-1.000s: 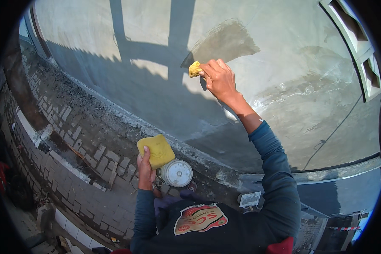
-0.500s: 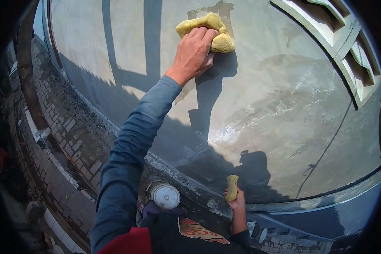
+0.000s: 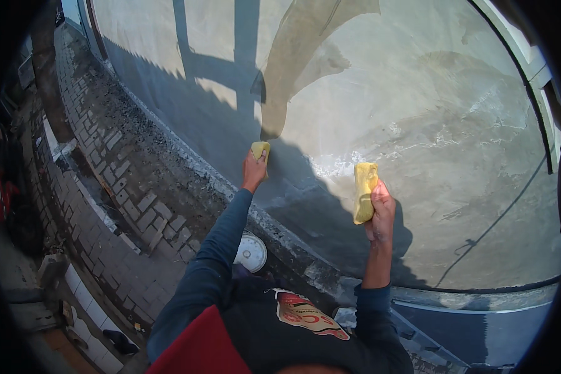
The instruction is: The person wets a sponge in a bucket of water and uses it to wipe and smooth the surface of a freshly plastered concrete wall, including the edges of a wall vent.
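My left hand (image 3: pixel 254 171) is closed round a yellow sponge (image 3: pixel 260 148) at the lower part of the grey plastered wall (image 3: pixel 330 118). Above that sponge a dark wet streak (image 3: pixel 279 93) runs up the wall to the top of the view, with a branch curving off to the right. My right hand (image 3: pixel 383 209) grips a second yellow sponge (image 3: pixel 363 194), held upright in front of the wall. Whether this second sponge touches the wall, I cannot tell.
A white round bucket lid (image 3: pixel 252 252) shows below my left forearm. Brick paving (image 3: pixel 149 206) and a rough concrete edge run along the wall's foot at left. Pale openwork blocks (image 3: pixel 539 68) sit at the upper right. A thin cord shadow (image 3: pixel 480 237) crosses the wall.
My left hand has come down the wall with its sponge, and the wet streak is now much longer. My right hand has risen with the other sponge. The view has shifted slightly.
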The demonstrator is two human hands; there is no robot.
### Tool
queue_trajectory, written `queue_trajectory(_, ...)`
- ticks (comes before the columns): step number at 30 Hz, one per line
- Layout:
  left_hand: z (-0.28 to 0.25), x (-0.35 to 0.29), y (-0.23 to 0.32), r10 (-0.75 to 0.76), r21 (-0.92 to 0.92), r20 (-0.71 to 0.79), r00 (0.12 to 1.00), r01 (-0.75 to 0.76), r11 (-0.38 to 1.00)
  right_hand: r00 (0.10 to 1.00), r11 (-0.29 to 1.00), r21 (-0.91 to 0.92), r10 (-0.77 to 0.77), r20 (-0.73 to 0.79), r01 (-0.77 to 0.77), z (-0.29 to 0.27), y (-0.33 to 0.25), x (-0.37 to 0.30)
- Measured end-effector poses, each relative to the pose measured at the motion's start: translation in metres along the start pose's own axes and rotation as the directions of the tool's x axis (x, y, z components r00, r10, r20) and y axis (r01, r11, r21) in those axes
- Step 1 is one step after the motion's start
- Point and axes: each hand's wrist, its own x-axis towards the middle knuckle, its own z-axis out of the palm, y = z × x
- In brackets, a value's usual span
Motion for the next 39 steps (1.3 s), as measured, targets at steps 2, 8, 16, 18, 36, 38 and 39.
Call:
queue_trajectory(2, -0.022, -0.021, -0.034, -0.134, -0.231, 0.002, 0.991, 0.131, 0.964, 0.875, 0.837, -0.331, -0.48, -0.062, 0.436, 0.061, -0.062, 0.048)
queue_trajectory(8, -0.098, -0.066, -0.05, -0.358, -0.557, 0.239, 0.903, 0.429, 0.711, 0.0, -0.419, -0.84, -0.895, 0.446, 0.346, 0.158, -0.139, 0.184)
queue_trajectory(16, -0.142, -0.007, 0.039, -0.212, -0.578, 0.194, 0.958, 0.286, 0.765, 0.68, -0.174, -0.785, -0.411, 0.607, 0.595, 0.19, 0.11, 0.18)
queue_trajectory(18, -0.14, 0.011, 0.09, -0.018, -0.613, 0.144, 0.989, 0.103, 0.783, 0.805, 0.135, -0.862, -0.451, 0.386, 0.489, 0.175, 0.143, 0.148)
queue_trajectory(36, 0.043, 0.0, 0.287, 0.94, 0.102, 0.154, 0.304, -0.951, 0.291, 0.784, 0.81, 0.162, -0.463, -0.414, 0.564, -0.048, -0.143, -0.049)
queue_trajectory(38, 0.04, -0.021, 0.204, 0.847, 0.062, 0.284, 0.45, -0.89, 0.452, 0.822, 0.747, 0.35, -0.479, -0.308, 0.566, -0.054, -0.142, -0.052)
queue_trajectory(39, 0.038, -0.027, 0.153, 0.827, -0.043, 0.264, 0.497, -0.85, 0.525, 0.898, 0.761, 0.478, -0.394, -0.197, 0.439, -0.051, -0.136, -0.056)
